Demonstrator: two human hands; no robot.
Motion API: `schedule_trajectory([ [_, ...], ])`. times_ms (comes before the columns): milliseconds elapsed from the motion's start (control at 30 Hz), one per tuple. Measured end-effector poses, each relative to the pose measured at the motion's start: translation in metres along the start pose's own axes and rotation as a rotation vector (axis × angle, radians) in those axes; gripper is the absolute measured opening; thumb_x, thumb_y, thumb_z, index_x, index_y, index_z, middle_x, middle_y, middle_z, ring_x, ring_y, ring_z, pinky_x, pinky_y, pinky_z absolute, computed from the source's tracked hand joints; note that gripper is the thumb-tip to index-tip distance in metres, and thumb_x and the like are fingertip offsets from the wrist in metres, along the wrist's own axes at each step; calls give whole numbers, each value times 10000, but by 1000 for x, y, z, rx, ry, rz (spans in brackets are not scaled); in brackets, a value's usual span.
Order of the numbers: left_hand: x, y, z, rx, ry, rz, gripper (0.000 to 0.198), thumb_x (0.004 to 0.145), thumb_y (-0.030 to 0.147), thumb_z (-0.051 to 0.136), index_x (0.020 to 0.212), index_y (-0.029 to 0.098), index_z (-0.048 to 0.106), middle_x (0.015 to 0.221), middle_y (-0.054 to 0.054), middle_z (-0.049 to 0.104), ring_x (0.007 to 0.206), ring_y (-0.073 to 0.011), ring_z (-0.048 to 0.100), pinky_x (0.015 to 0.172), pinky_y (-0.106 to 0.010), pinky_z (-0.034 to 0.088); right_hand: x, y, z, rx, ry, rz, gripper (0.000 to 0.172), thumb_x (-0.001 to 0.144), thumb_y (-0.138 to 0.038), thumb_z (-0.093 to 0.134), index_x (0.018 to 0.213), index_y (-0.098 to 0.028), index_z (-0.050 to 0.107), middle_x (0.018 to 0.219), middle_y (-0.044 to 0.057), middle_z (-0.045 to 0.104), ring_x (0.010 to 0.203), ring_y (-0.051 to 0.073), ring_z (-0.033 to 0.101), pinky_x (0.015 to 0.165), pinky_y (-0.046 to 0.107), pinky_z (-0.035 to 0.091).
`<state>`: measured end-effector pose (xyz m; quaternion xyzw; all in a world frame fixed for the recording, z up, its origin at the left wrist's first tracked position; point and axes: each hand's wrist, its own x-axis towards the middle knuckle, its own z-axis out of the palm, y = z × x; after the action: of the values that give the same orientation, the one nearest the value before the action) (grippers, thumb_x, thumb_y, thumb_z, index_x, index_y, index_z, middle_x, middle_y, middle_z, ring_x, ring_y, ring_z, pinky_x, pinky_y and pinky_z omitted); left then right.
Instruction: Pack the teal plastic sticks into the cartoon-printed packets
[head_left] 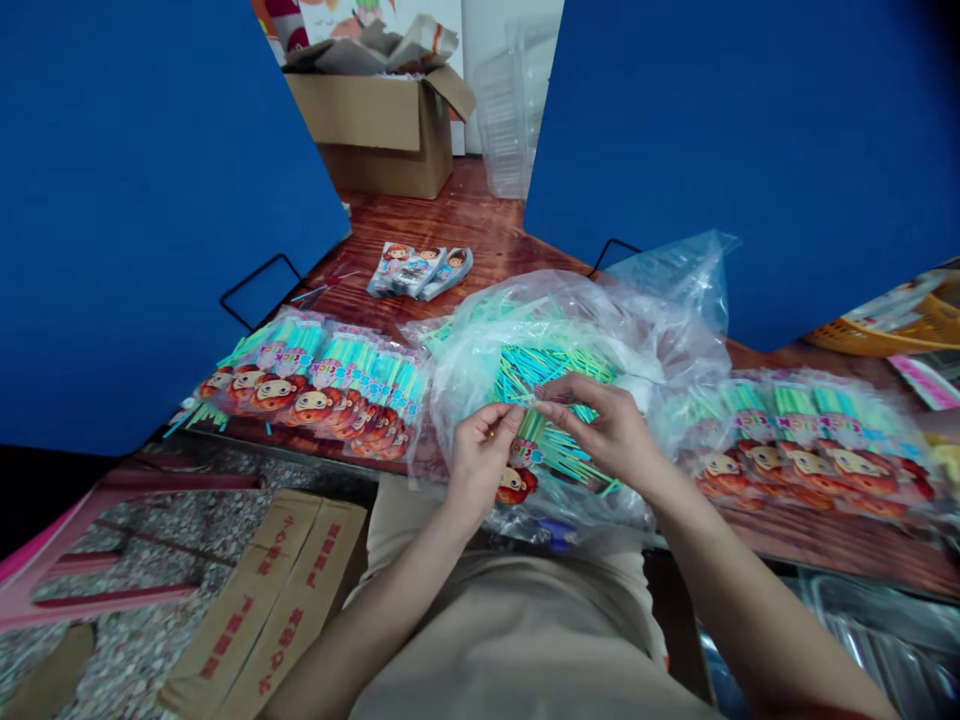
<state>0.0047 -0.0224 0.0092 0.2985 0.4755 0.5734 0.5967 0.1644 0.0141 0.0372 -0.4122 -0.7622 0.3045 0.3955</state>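
Head view: left hand is pinching the top of a printed packet; right hand is pinching at the same edge, fingertips nearly meeting. Packet is sitting at the near side of the loose sticks, which are filling a big clear bag mid-table. Can't tell if the packet is sealed. Looks done: left row of filled packets and right row of filled packets are lying either side. Outstanding: this packet, plus that sizeable pile; judging well short of finished. Printed sleeves are lying behind the bag, seemingly unfilled.
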Motion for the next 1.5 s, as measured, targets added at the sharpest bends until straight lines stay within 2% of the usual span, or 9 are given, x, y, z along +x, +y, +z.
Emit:
schedule_trajectory([
  [200,-3,12,-6,-16,-61,-19,499,791,628,668,929,154,742,725,-39,693,640,-148,613,613,-253,491,2,-1,-7,221,175,167,266,857,-485,696,784,-229,692,712,13,688,635,158,601,574,288,465],
  [333,-2,20,-16,175,-89,60,471,743,557,755,1007,167,735,851,-61,722,793,-177,649,735,-270,508,3,-7,-8,262,147,164,276,811,-490,741,751,-225,694,698,12,681,619,152,585,563,283,461],
  [433,-5,20,-16,258,-212,19,439,633,409,872,976,168,742,888,-54,722,818,-181,640,731,-264,491,4,-11,-6,311,151,171,285,805,-504,741,757,-227,696,697,14,682,630,155,594,557,280,471],
  [533,-9,15,-13,223,-307,-75,328,659,405,849,817,145,726,715,-17,669,666,-145,590,632,-246,445,2,-11,-4,308,137,159,259,815,-479,741,773,-226,710,717,12,698,648,155,617,581,280,490],
  [800,-15,9,-12,271,-239,-25,300,674,407,810,699,140,674,602,23,567,573,-109,479,572,-230,374,-5,-10,-7,74,-29,79,283,756,-457,799,903,-225,734,823,35,760,696,190,691,651,319,551],
  [933,-15,11,-11,256,-252,-23,280,674,395,801,731,143,691,649,5,609,609,-126,513,606,-241,398,-5,-11,-9,46,-12,62,350,766,-461,791,1035,-247,724,952,50,772,740,195,701,683,332,572],
  [1300,-11,3,-10,284,-239,-31,259,673,367,791,662,153,647,572,40,530,570,-110,457,574,-231,352,-2,-8,-8,95,-132,87,259,833,-435,727,986,-226,731,925,53,761,815,214,704,706,330,563],
  [1367,-10,4,-9,241,-234,-63,282,663,384,800,666,153,640,579,40,541,565,-106,463,574,-229,361,-1,-9,-6,130,-110,109,246,835,-428,726,984,-232,725,919,50,755,775,196,690,674,318,553],
  [1500,-10,8,-6,168,-187,-122,354,619,426,841,657,150,622,601,30,569,565,-101,479,577,-229,378,-3,-6,4,436,87,205,355,817,-421,749,1113,-263,634,894,16,721,771,162,677,663,285,542],
])
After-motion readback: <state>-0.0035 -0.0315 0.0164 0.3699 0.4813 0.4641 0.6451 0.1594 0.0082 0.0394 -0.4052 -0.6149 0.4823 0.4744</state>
